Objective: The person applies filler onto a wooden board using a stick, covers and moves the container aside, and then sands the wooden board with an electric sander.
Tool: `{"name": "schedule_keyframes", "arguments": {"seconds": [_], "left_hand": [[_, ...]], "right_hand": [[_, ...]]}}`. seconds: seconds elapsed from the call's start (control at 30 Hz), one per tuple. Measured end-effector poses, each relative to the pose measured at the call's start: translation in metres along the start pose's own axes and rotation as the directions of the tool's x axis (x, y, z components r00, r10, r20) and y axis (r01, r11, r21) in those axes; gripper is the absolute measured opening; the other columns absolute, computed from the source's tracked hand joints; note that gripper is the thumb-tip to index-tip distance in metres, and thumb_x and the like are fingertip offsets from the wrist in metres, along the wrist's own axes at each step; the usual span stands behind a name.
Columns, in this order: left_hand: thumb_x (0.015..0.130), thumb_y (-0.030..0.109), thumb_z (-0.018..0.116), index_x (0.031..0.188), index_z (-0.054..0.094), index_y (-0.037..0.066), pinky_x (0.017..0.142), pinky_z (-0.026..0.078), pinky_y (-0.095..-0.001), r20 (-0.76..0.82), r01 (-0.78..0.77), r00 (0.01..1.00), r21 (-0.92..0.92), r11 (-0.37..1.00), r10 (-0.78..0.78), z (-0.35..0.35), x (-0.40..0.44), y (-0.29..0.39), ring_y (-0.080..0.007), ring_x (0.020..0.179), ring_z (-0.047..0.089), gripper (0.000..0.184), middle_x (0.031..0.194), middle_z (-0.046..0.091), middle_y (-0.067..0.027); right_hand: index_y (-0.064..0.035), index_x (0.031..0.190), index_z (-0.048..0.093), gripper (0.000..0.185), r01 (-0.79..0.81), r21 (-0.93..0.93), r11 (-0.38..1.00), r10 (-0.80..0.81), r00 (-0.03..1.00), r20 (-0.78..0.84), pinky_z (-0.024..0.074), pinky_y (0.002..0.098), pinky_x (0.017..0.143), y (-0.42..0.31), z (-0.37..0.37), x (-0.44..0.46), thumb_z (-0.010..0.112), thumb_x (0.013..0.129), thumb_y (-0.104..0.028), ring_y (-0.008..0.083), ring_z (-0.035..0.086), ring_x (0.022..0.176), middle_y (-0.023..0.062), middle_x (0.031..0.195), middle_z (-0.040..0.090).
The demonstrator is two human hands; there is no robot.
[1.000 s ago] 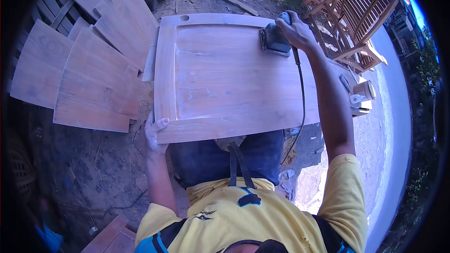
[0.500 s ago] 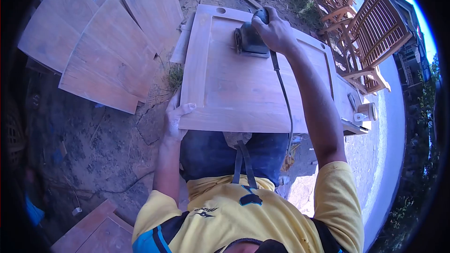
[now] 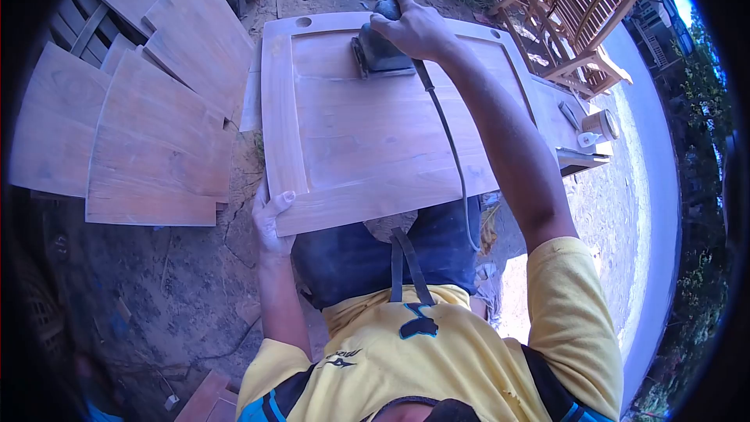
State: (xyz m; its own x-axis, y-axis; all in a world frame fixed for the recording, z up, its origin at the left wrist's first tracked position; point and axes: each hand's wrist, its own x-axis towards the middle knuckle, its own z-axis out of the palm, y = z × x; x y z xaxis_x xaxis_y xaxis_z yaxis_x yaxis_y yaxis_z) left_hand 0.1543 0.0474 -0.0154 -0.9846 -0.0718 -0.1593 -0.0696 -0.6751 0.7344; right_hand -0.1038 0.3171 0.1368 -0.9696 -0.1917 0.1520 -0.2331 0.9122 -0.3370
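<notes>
My right hand [image 3: 414,27] is wrapped round the top of a dark electric sander [image 3: 381,53]. Its pad rests on the recessed middle of a framed wooden door panel [image 3: 375,133], toward the far edge. From the sander a black cord [image 3: 453,148] runs down over the panel's near edge. At the near left corner, my left hand [image 3: 273,219] grips the panel, thumb on top and the other fingers hidden beneath. Round holes [image 3: 303,23] show in the far rail of the frame.
Several flat wooden boards [image 3: 156,133] lean at the left. To the right stand slatted wooden chairs [image 3: 586,8]. A tin can [image 3: 601,123] and a small white bottle [image 3: 587,139] sit on a surface beside the panel. Another wooden piece [image 3: 207,398] lies at the lower left.
The view has turned, so panel, boards and chairs appear shifted left and tilted. The sander stays on the far part of the panel in my right hand; my left hand keeps its corner.
</notes>
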Motion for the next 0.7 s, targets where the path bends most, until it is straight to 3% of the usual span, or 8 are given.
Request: {"name": "schedule_keyframes", "arguments": {"seconds": [0.07,0.17,0.3,0.37,0.4,0.43,0.6,0.7], "left_hand": [[0.085,0.009,0.069,0.153,0.044,-0.008,0.108,0.054,-0.0407,-0.014,-0.018,1.0,0.005,1.0,0.018,-0.001,0.002,-0.001,-0.0272,0.121,0.066,0.074,0.134,0.063,-0.0184],[0.086,0.009,0.068,0.153,0.044,-0.008,0.108,0.053,-0.0404,-0.003,-0.029,1.0,0.03,0.999,0.029,-0.007,0.0,-0.002,-0.0272,0.121,0.066,0.073,0.135,0.063,-0.0189],[0.084,0.012,0.07,0.154,0.044,-0.008,0.105,0.054,-0.0398,-0.016,-0.001,1.0,0.056,0.998,0.002,-0.007,0.001,-0.002,-0.0269,0.119,0.066,0.077,0.134,0.062,-0.0185],[0.084,0.014,0.071,0.154,0.043,-0.008,0.103,0.055,-0.0399,-0.047,0.001,0.999,0.08,0.997,0.003,-0.008,0.0,-0.002,-0.0273,0.118,0.066,0.079,0.134,0.062,-0.0185],[0.085,0.015,0.07,0.154,0.043,-0.008,0.102,0.056,-0.04,-0.034,-0.005,0.999,0.089,0.996,0.008,-0.009,-0.001,-0.003,-0.0277,0.118,0.066,0.078,0.133,0.062,-0.0187],[0.086,0.015,0.069,0.155,0.042,-0.007,0.102,0.057,-0.0405,-0.008,0.0,1.0,0.097,0.995,0.001,-0.011,-0.001,-0.001,-0.0282,0.117,0.067,0.077,0.133,0.062,-0.0192],[0.089,0.013,0.064,0.158,0.038,-0.005,0.101,0.06,-0.0457,0.013,0.03,0.999,0.114,0.993,-0.032,-0.022,0.0,0.0,-0.0308,0.117,0.067,0.076,0.134,0.06,-0.0209],[0.089,0.012,0.064,0.159,0.037,-0.004,0.1,0.06,-0.0474,-0.008,0.017,1.0,0.114,0.993,-0.016,-0.022,0.001,0.0,-0.0324,0.119,0.067,0.076,0.135,0.06,-0.0214]], "right_hand": [[-0.0025,0.154,0.047,0.085,-0.063,-0.022,0.998,0.062,0.996,-0.058,0.0563,0.0482,0.098,0.05,-0.008,0.001,0.059,0.092,-0.06,0.0445,0.074,0.107,0.0284,0.11,0.076],[-0.0097,0.157,0.044,0.085,-0.248,-0.077,0.966,0.247,0.969,-0.024,0.0545,0.0463,0.1,0.108,-0.045,-0.009,0.059,0.093,-0.062,0.0391,0.074,0.111,0.0254,0.117,0.075],[-0.0053,0.157,0.042,0.09,-0.349,-0.088,0.933,0.344,0.937,-0.068,0.0537,0.0463,0.104,0.18,-0.056,-0.006,0.06,0.092,-0.065,0.0414,0.072,0.117,0.0287,0.126,0.072],[-0.0018,0.157,0.04,0.095,-0.347,-0.014,0.938,0.347,0.938,-0.004,0.0527,0.0471,0.106,0.164,-0.062,-0.014,0.061,0.09,-0.066,0.0438,0.071,0.119,0.0302,0.128,0.071],[-0.0012,0.155,0.042,0.092,-0.306,-0.099,0.947,0.303,0.952,-0.051,0.0528,0.0474,0.106,0.162,-0.052,-0.011,0.063,0.09,-0.064,0.0453,0.069,0.121,0.0304,0.129,0.071],[-0.0022,0.154,0.044,0.09,-0.3,-0.083,0.95,0.303,0.953,0.023,0.0528,0.0469,0.106,0.116,-0.07,-0.029,0.064,0.09,-0.062,0.0454,0.069,0.121,0.0305,0.129,0.071],[-0.0072,0.158,0.042,0.095,-0.001,0.093,0.996,-0.012,0.99,0.137,0.0516,0.0467,0.109,0.082,-0.036,-0.026,0.072,0.086,-0.061,0.045,0.067,0.123,0.0282,0.133,0.069],[-0.0095,0.16,0.041,0.096,-0.059,0.105,0.993,0.044,0.989,0.139,0.0516,0.0467,0.109,0.103,-0.047,-0.029,0.073,0.085,-0.059,0.0445,0.067,0.124,0.0277,0.135,0.068]]}}
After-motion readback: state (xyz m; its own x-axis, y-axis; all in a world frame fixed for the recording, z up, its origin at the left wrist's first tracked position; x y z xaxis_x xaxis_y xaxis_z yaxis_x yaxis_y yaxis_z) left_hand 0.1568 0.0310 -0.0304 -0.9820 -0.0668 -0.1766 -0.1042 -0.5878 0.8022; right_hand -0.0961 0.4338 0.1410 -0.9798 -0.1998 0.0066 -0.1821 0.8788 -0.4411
